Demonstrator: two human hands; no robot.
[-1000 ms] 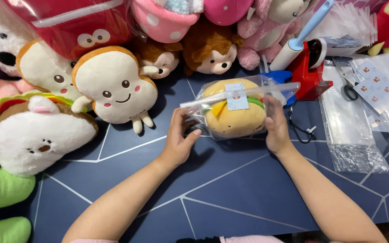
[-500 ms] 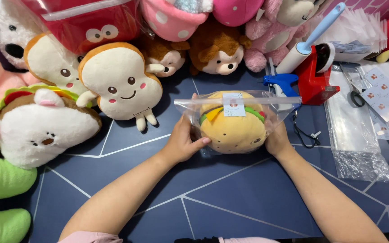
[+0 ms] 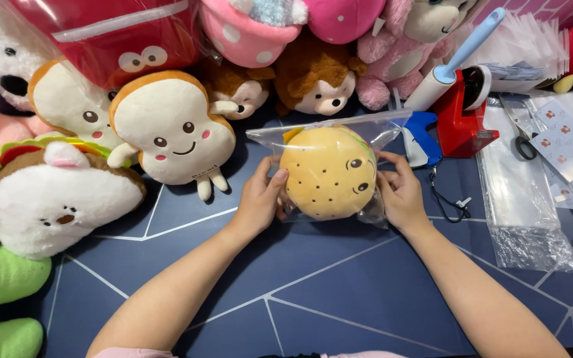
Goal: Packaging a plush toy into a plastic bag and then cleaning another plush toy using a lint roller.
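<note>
A round tan burger-shaped plush toy (image 3: 329, 172) with a small face sits inside a clear plastic bag (image 3: 386, 129) on the dark blue mat. My left hand (image 3: 260, 199) grips the bag's left side, thumb against the plush. On the right side my right hand (image 3: 399, 192) holds the bag with fingers curled round its edge. The plush's face points up toward the camera and the bag's open end lies at the far side.
Plush toys crowd the left and back: a toast-shaped one (image 3: 170, 129), a white animal (image 3: 48, 199), brown hedgehogs (image 3: 316, 83). A red tape dispenser (image 3: 465, 116), lint roller (image 3: 455, 59), blue tool (image 3: 422, 136), scissors (image 3: 522, 139) and clear bags (image 3: 522, 199) lie right.
The bagged burger plush has been turned over: earlier a label and green-and-yellow side faced up, now its face does. Both hands shifted to the bag's sides.
</note>
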